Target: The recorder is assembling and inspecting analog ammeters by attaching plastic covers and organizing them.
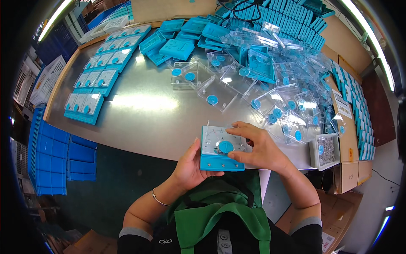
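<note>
A teal dial meter (222, 162) with a white scale face and a round blue knob is held just over the table's front edge. My left hand (189, 167) cradles it from the left and below, the thumb along its side. My right hand (259, 146) is closed on the meter's right side, with the index finger over the top of the face and the thumb beside the knob. A clear plastic cover lies over the face. Small metal terminals line the teal lower strip. The meter's underside is hidden.
Finished-looking meters (84, 103) stand in rows at the left. Clear covers with blue knobs (218, 93) lie heaped at the right, teal housings (177, 48) behind. A white box of small metal parts (326, 151) sits at the right edge, blue crates (48, 150) at the left.
</note>
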The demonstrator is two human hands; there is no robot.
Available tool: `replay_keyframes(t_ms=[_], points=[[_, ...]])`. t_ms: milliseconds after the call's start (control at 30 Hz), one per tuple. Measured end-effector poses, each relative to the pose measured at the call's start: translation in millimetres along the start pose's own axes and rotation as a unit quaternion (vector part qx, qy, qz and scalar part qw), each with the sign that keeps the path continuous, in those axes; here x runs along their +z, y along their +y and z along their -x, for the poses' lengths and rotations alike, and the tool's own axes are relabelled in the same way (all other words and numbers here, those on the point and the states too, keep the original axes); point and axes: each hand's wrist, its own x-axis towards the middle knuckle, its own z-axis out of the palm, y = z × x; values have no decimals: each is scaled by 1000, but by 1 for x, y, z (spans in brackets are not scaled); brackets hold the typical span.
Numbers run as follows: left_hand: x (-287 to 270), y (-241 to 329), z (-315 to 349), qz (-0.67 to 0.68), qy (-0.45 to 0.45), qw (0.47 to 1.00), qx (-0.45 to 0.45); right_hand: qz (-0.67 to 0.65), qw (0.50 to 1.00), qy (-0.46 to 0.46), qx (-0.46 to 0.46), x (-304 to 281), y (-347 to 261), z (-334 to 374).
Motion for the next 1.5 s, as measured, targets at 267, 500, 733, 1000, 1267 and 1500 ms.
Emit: replay_keyframes(t_ms=[267, 500, 733, 1000, 1267, 1500], points=[[-8, -9, -2, 13, -14, 1000, -15, -24, 999, -18, 23, -1, 4, 7], [-2, -14, -6, -5, -21, 1000, -23, -56, 997, -42, 45, -7, 6, 18], [24, -24, -4, -50, 14, 999, -6, 69, 995, -17, -64, -5, 19, 32], [16, -15, 3, -258, 15, 965, 34, -155, 969, 147, 125, -5, 18, 58], [17, -24, 5, -167, -14, 986, 15, -431, 889, -3, 157, 53, 42, 64], [11, -22, 12, -152, -9, 988, -5, -362, 928, 18, 88, 58, 27, 60]])
